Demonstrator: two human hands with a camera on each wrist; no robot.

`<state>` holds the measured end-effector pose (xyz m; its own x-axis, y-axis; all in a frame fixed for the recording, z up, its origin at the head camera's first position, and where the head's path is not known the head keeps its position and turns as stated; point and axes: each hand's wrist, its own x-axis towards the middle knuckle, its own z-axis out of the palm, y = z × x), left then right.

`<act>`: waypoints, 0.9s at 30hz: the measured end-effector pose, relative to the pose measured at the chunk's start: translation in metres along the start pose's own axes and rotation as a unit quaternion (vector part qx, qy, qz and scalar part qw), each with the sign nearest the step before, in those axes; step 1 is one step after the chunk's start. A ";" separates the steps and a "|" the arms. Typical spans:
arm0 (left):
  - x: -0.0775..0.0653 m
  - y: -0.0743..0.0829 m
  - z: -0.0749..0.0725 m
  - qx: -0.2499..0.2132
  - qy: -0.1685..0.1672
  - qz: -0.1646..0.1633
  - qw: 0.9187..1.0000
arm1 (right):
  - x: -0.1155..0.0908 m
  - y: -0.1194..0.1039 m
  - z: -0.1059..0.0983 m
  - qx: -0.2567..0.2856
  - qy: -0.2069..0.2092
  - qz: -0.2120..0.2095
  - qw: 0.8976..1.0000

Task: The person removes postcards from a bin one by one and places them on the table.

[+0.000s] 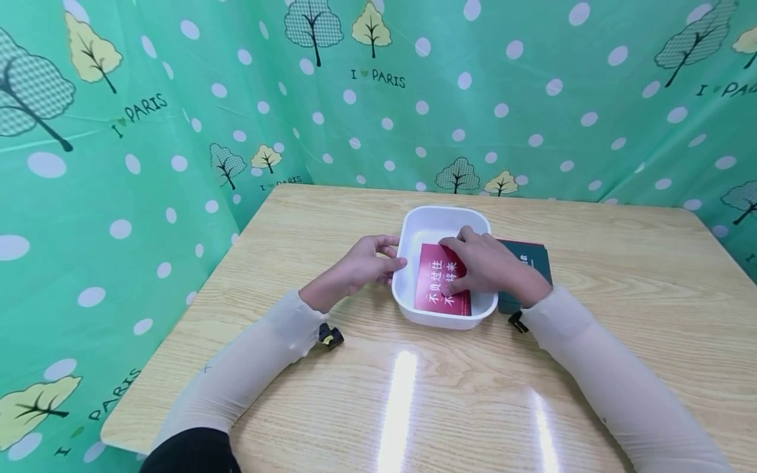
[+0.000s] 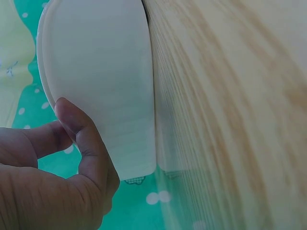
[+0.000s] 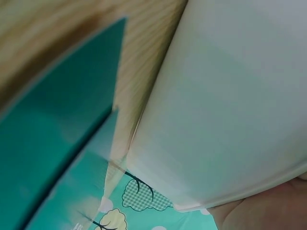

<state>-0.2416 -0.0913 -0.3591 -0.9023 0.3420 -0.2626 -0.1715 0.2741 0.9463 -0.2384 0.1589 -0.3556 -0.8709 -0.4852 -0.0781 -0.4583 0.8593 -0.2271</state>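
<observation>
The left hand (image 1: 365,265) pinches the white plastic tub (image 1: 440,320) while the right hand (image 1: 486,264), fingers half-spread, grips the red booklet (image 1: 434,282) inside

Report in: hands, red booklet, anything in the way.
Left hand grips tub rim. Right hand on red booklet inside tub, grip unclear. Green booklet beside tub; nothing seen blocking.
</observation>
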 end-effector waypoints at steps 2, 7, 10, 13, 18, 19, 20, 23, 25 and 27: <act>0.000 0.000 0.000 -0.002 -0.001 0.000 1.000 | 0.000 0.000 -0.001 0.002 -0.003 0.001 1.000; 0.001 -0.001 0.000 -0.005 -0.001 0.000 1.000 | 0.002 0.001 -0.001 0.014 -0.005 -0.008 1.000; 0.001 0.000 0.001 -0.004 0.001 0.001 1.000 | 0.002 0.001 -0.002 0.037 0.001 -0.014 0.999; 0.000 -0.001 0.001 -0.003 0.001 0.000 1.000 | 0.000 0.002 -0.004 0.066 0.006 -0.019 0.998; 0.000 -0.001 0.001 0.004 0.003 -0.004 1.000 | -0.003 0.003 -0.007 0.079 0.027 -0.037 0.996; 0.000 -0.001 0.001 0.005 0.003 -0.005 1.000 | -0.003 0.002 -0.008 0.079 0.034 -0.042 0.995; 0.000 -0.001 0.001 0.004 0.002 -0.004 1.000 | -0.003 0.002 -0.009 0.080 0.041 -0.050 0.995; 0.000 -0.001 0.001 0.002 0.001 -0.004 1.000 | -0.004 0.001 -0.011 0.086 0.063 -0.068 0.992; 0.000 -0.001 0.001 0.001 -0.001 -0.005 1.000 | -0.005 0.001 -0.013 0.099 0.077 -0.078 0.989; 0.000 -0.001 0.001 0.001 -0.001 -0.007 1.000 | -0.005 0.000 -0.016 0.111 0.092 -0.084 0.986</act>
<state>-0.2413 -0.0910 -0.3599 -0.8989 0.3404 -0.2759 -0.1828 0.2809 0.9422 -0.2368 0.1639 -0.3398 -0.8132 -0.5617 0.1522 -0.5661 0.7029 -0.4307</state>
